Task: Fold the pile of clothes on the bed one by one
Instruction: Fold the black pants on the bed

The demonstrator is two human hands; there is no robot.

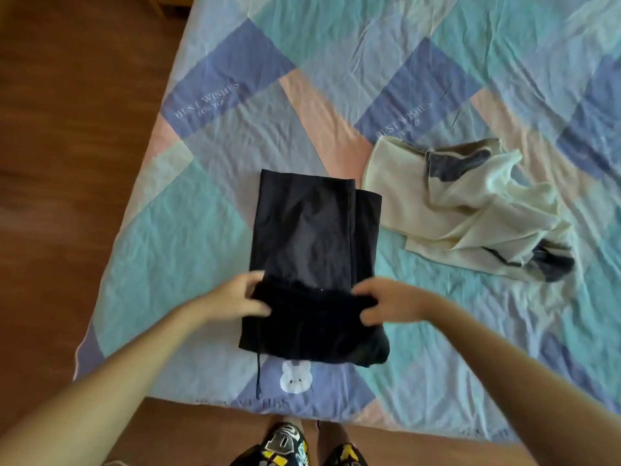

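Leftmost, wooden floor (67,163) runs beside the bed (201,203), whose patchwork sheet carries a white bunny patch (295,381) near its near edge. Dark trousers (309,230) lie lengthwise on the bed, legs folded together and pointing away, a drawstring (258,375) trailing toward the near edge. The left hand (240,297) pinches the waistband's left corner, thumb on top. The right hand (386,302) grips the right corner, fingers curled round the cloth. Further right, well apart, lies an unfolded pile (470,210): cream cloth tangled with something dark.
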